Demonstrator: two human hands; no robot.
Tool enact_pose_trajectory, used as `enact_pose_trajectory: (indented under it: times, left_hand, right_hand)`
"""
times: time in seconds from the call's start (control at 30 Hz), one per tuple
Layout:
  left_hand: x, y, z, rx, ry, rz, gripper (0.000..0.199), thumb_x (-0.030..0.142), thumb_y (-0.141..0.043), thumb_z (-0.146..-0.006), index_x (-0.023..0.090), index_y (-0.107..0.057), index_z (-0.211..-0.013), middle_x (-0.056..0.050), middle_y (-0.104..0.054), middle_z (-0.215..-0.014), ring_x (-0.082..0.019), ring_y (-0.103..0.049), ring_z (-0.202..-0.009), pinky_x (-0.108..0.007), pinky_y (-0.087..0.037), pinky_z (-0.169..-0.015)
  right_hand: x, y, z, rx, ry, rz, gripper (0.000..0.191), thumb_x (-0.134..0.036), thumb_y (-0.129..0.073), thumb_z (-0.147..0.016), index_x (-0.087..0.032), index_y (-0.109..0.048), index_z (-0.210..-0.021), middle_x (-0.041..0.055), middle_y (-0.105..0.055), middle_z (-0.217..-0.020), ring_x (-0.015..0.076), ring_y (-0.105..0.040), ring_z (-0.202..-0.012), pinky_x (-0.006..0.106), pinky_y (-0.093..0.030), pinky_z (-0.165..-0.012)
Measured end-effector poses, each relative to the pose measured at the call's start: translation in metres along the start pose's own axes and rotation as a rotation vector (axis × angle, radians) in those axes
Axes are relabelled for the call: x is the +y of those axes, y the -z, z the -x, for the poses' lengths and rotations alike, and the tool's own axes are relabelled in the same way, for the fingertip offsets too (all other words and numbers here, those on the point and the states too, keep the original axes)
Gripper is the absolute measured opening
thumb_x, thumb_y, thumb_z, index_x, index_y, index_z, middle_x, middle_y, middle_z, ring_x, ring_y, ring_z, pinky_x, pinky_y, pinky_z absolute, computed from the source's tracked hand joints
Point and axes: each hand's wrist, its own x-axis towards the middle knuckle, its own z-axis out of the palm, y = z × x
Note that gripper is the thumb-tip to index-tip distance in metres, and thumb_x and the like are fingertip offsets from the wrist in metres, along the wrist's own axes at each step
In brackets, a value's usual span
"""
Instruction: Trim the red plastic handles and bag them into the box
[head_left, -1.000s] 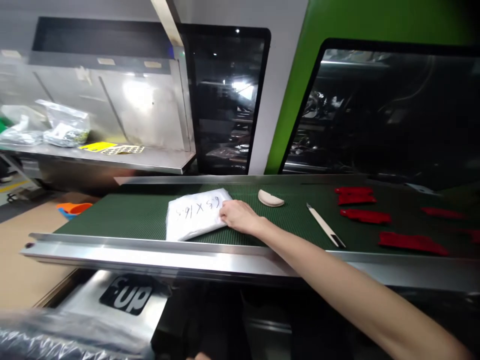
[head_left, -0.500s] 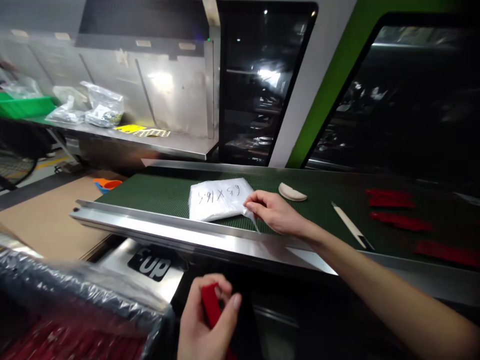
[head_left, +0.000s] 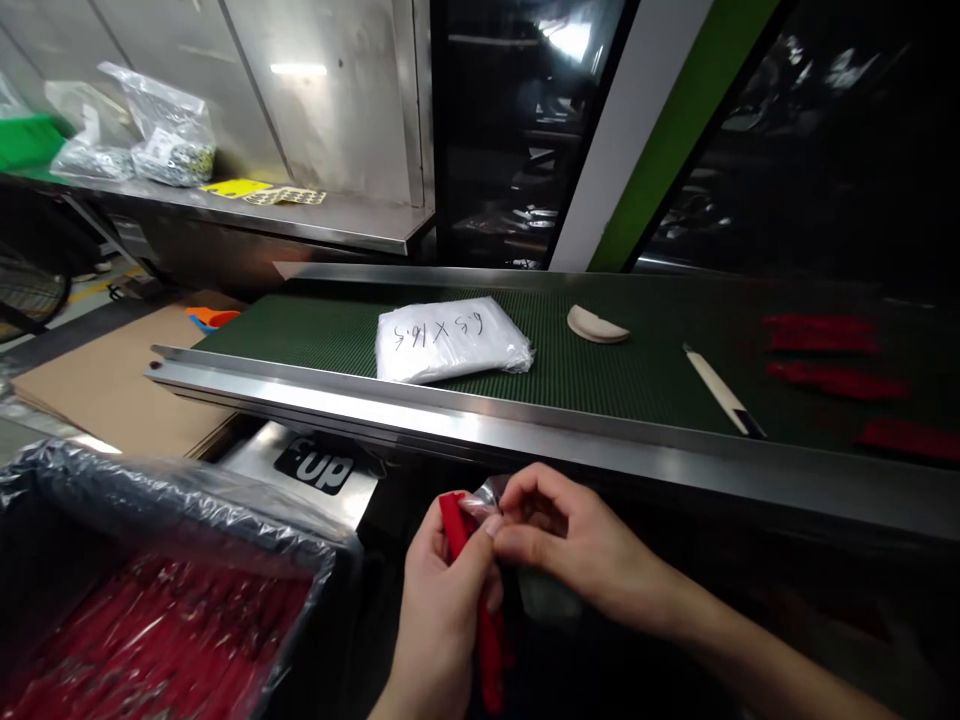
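Observation:
My left hand is closed round a long red part, whose upper end sticks out above the fingers. Close against it, my right hand pinches a small clear plastic bag, and the fingertips of both hands meet there. Most of the bag is hidden by my fingers. Behind my hands, on the green ribbed conveyor belt, lies a white plastic-wrapped pack with handwritten numbers on top.
On the belt lie a cream half-round piece, a white-handled knife-like tool and red pieces. A plastic-lined bin of bagged red parts stands front left. A metal rail edges the belt; cardboard lies left.
My right hand has drawn a clear bag away from the white pack and come down beside my left hand. The left hand has kept the red part. The view has tilted downward.

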Motion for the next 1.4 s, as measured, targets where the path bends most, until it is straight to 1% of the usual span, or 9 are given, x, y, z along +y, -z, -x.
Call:
enact_pose_trajectory:
  times: [0.17, 0.33, 0.43, 0.57, 0.77, 0.87, 1.0, 1.13, 1.4]
  left_hand:
    - [-0.001, 0.008, 0.003, -0.087, 0.077, 0.029, 0.031, 0.04, -0.069, -0.08, 0.017, -0.048, -0.081, 0.005, -0.047, -0.062, -0.004, -0.033, -0.05, -0.014, -0.027, -0.045]
    - [-0.01, 0.015, 0.0, -0.063, 0.053, -0.112, 0.03, 0.04, -0.069, -0.078, 0.019, -0.047, -0.084, 0.007, -0.045, -0.058, -0.006, -0.035, -0.05, -0.017, -0.027, -0.046]
    - [-0.016, 0.02, -0.008, 0.075, -0.044, -0.294, 0.025, 0.039, -0.064, -0.083, 0.021, -0.048, -0.086, 0.007, -0.045, -0.059, -0.007, -0.038, -0.048, -0.02, -0.031, -0.047]
    - [-0.023, 0.027, -0.01, 0.165, -0.264, -0.55, 0.027, 0.032, -0.063, -0.083, 0.025, -0.049, -0.104, 0.003, -0.057, -0.083, -0.013, -0.055, -0.071, -0.027, -0.044, -0.071]
    - [-0.032, 0.034, -0.003, -0.054, -0.387, -0.762, 0.056, 0.019, -0.059, -0.074, 0.027, -0.047, -0.128, -0.003, -0.064, -0.099, -0.022, -0.061, -0.085, -0.038, -0.044, -0.082]
    - [-0.028, 0.04, -0.009, -0.001, -0.368, -0.755, 0.049, 0.017, -0.058, -0.076, 0.026, -0.047, -0.123, -0.003, -0.062, -0.1, -0.021, -0.06, -0.087, -0.035, -0.042, -0.081]
    - [-0.019, 0.049, -0.025, 0.057, -0.24, -0.632, 0.007, 0.025, -0.057, -0.083, 0.021, -0.052, -0.086, 0.003, -0.053, -0.072, -0.013, -0.05, -0.064, -0.025, -0.036, -0.061]
    - [-0.014, 0.047, -0.033, 0.047, -0.108, -0.467, 0.022, 0.035, -0.064, -0.079, 0.018, -0.051, -0.074, 0.003, -0.051, -0.062, -0.011, -0.048, -0.056, -0.022, -0.036, -0.054]
    - [-0.018, 0.04, -0.022, 0.024, -0.075, -0.303, 0.023, 0.038, -0.065, -0.083, 0.015, -0.062, -0.085, 0.0, -0.061, -0.073, -0.012, -0.055, -0.065, -0.021, -0.044, -0.063]
  right_hand:
    - [0.005, 0.006, 0.007, -0.024, -0.015, 0.109, 0.019, -0.034, -0.066, -0.088, -0.017, -0.065, -0.08, -0.0014, -0.066, -0.077, 0.0107, -0.055, -0.072, 0.022, -0.042, -0.066]
    - [0.013, 0.004, 0.014, 0.126, 0.013, 0.226, 0.027, -0.039, -0.049, -0.097, -0.018, -0.056, -0.082, -0.0028, -0.057, -0.073, 0.01, -0.05, -0.067, 0.023, -0.039, -0.062]
    - [0.016, 0.0, 0.021, 0.178, 0.074, 0.349, 0.019, -0.03, -0.052, -0.094, -0.019, -0.055, -0.079, -0.0031, -0.054, -0.073, 0.0098, -0.047, -0.065, 0.024, -0.036, -0.06]
    - [0.009, -0.001, 0.023, 0.232, 0.158, 0.448, 0.009, -0.027, -0.055, -0.093, -0.019, -0.058, -0.091, -0.0012, -0.056, -0.086, 0.011, -0.053, -0.077, 0.025, -0.04, -0.071]
    - [-0.012, 0.006, 0.018, -0.166, 0.289, 0.505, 0.015, -0.026, -0.051, -0.098, -0.02, -0.063, -0.09, -0.0007, -0.06, -0.09, 0.0113, -0.056, -0.081, 0.024, -0.045, -0.074]
    - [-0.017, 0.016, 0.029, 0.088, 0.29, 0.455, 0.012, -0.024, -0.052, -0.098, -0.024, -0.062, -0.091, -0.0029, -0.063, -0.089, 0.0097, -0.06, -0.08, 0.021, -0.046, -0.073]
    - [-0.012, 0.026, 0.05, 0.352, 0.479, 0.68, 0.014, -0.017, -0.058, -0.093, -0.026, -0.06, -0.104, -0.0008, -0.065, -0.099, 0.012, -0.064, -0.09, 0.021, -0.05, -0.079]
    - [0.003, 0.019, 0.063, 0.307, 0.708, 0.896, 0.025, -0.005, -0.059, -0.089, -0.017, -0.059, -0.111, 0.0053, -0.067, -0.098, 0.014, -0.065, -0.086, 0.023, -0.053, -0.079]
    - [0.023, 0.013, 0.06, 0.169, 0.841, 1.012, 0.03, 0.0, -0.047, -0.09, -0.006, -0.059, -0.117, 0.0151, -0.068, -0.105, 0.0215, -0.064, -0.099, 0.032, -0.056, -0.082]
